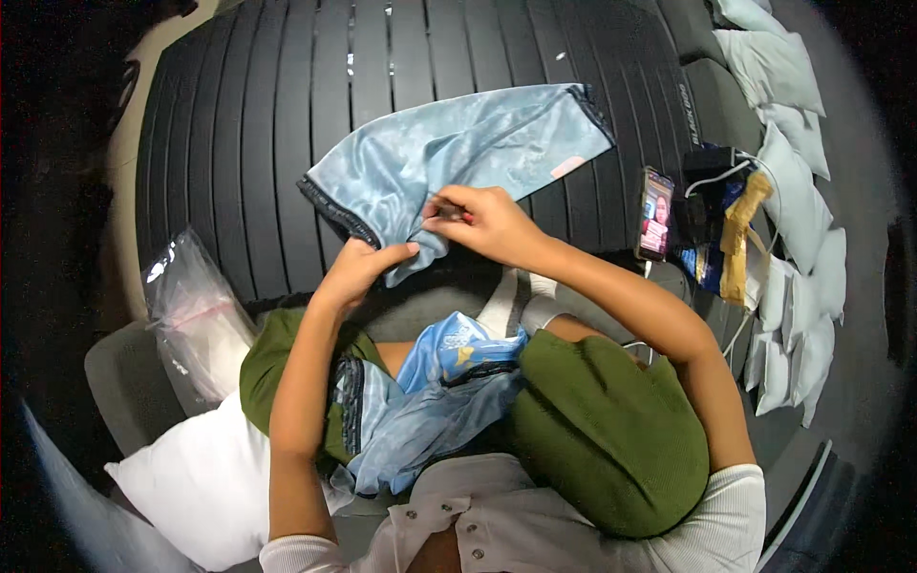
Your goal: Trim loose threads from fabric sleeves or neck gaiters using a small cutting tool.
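Left hand (361,267) grips the near left corner of the light blue cloth (439,143), its thumb lying on top and pointing right, its other fingers largely hidden by the fabric. Just to its right, the right hand (485,222) reaches in with fingertips drawn close together at the cloth's near edge; a speck of red shows among them, and I cannot tell whether they pinch fabric or something small.

The cloth spreads across the near part of a black slatted table (258,143), its near edge gathered and hanging over at the hands. Dark trim runs along its left end and its far right end, and a pale pink patch sits near the right end.

On the person's lap, between the legs of the green shorts (611,430), lie more crumpled blue fabrics (420,430) with dark trim. To the left are a clear plastic bag (191,306) and, nearer, a white pillow (205,468). A phone (655,215) with a lit screen stands at the table's right side, beside a gold packet (735,239) and a white cable (716,178). Farther right, pale pillows (793,201) line up in a row.
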